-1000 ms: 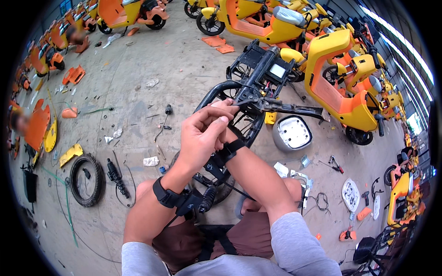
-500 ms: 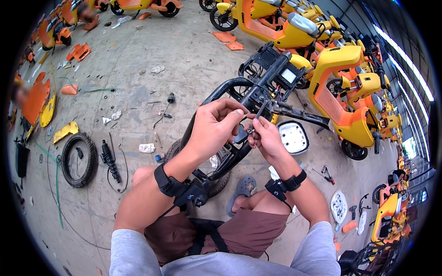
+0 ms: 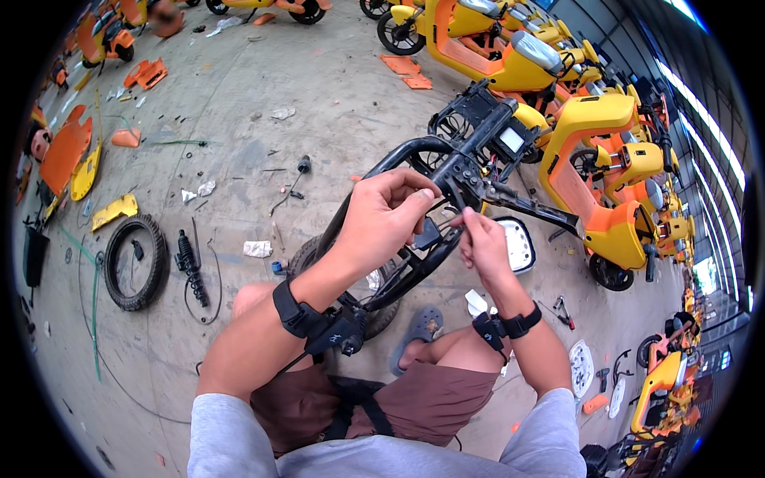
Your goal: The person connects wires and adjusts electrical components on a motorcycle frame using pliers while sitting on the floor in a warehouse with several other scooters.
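Apparently it's fine handwork over the scooter frame [image 3: 480,146]: left hand [image 3: 388,213] pinched, contents unclear; right hand [image 3: 484,245] gripping a slim dark rod [image 3: 455,195]; steadiness needed next.

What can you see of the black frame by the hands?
The black frame looks like metal: a thick straight tube, a curved tube, and a rack-like far end bearing a pale rectangle. Bare of body panels, it slants away to the right. The left hand partly covers it, the right hand is close; contact is unclear.

Large scooter workshop, yellow scooters [image 3: 596,191], bare black frame [image 3: 488,143], loose tyre [image 3: 158,261]
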`<action>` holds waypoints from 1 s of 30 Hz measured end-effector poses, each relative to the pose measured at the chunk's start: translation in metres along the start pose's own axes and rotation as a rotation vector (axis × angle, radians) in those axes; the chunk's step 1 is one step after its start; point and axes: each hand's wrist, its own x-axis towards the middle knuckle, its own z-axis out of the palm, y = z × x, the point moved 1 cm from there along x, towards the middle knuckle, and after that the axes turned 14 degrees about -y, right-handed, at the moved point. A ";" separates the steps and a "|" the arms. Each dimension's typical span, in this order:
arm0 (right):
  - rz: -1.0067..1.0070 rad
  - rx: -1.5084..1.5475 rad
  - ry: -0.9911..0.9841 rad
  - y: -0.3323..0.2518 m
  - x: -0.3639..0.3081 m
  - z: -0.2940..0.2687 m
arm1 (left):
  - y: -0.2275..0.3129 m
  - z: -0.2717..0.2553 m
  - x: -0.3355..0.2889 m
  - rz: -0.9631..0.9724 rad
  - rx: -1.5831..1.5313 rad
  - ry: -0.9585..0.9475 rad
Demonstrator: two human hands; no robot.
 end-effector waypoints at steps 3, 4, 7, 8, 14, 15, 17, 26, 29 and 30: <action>0.055 0.036 0.099 0.008 -0.006 -0.029 | 0.000 -0.001 -0.001 0.027 0.018 -0.005; 0.046 0.027 0.092 0.008 -0.002 -0.032 | 0.000 -0.002 -0.002 0.037 0.027 -0.004; 0.033 0.011 0.100 0.007 0.004 -0.034 | -0.002 -0.001 -0.002 0.018 0.036 -0.018; 0.030 -0.004 0.103 0.006 0.007 -0.033 | -0.002 -0.001 -0.003 0.014 0.028 -0.015; 0.073 0.049 0.137 0.003 0.005 -0.035 | 0.001 0.000 -0.005 0.024 0.015 -0.011; 0.084 0.055 0.131 0.002 0.004 -0.037 | 0.000 -0.001 -0.005 0.020 0.016 -0.007; 0.128 0.050 0.087 -0.002 0.003 -0.035 | -0.002 -0.003 -0.005 0.011 0.022 -0.001; 0.219 0.186 0.012 -0.009 0.003 -0.025 | 0.004 -0.001 -0.006 0.004 -0.005 -0.020; 0.206 0.255 0.007 0.000 0.006 -0.014 | 0.005 0.001 -0.010 -0.012 -0.046 -0.025; 0.198 0.280 -0.001 0.001 0.007 -0.017 | 0.006 0.000 -0.011 -0.014 -0.052 -0.023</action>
